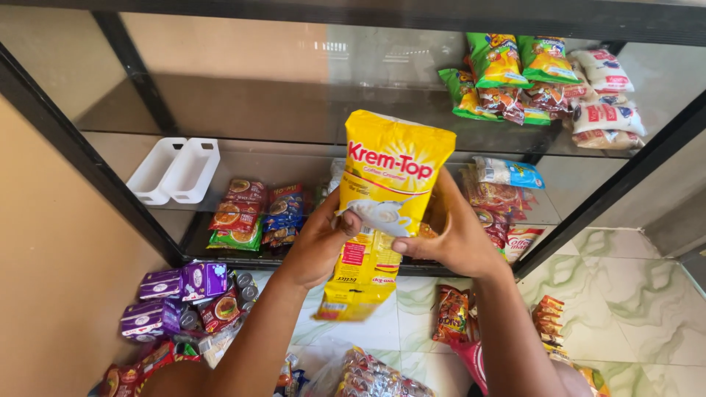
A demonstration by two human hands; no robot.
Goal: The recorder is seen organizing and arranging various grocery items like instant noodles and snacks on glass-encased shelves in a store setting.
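A yellow pouch strip of powdered creamer [391, 173] hangs upright in front of a glass shelf unit. My left hand [318, 242] grips its left edge near the middle. My right hand [454, 234] grips the right edge at about the same height. The strip's lower pouches [360, 283] dangle below my hands, slightly blurred. The pouch hides part of the middle shelf behind it.
Glass shelves in a black frame [95, 169] hold two white bins [176, 170], noodle packs [254, 213], green snack bags [500, 70] and white sachets [607, 103]. Purple packs [184, 283], small tins and loose snack packets [452, 315] lie on the marbled tile floor [625, 294].
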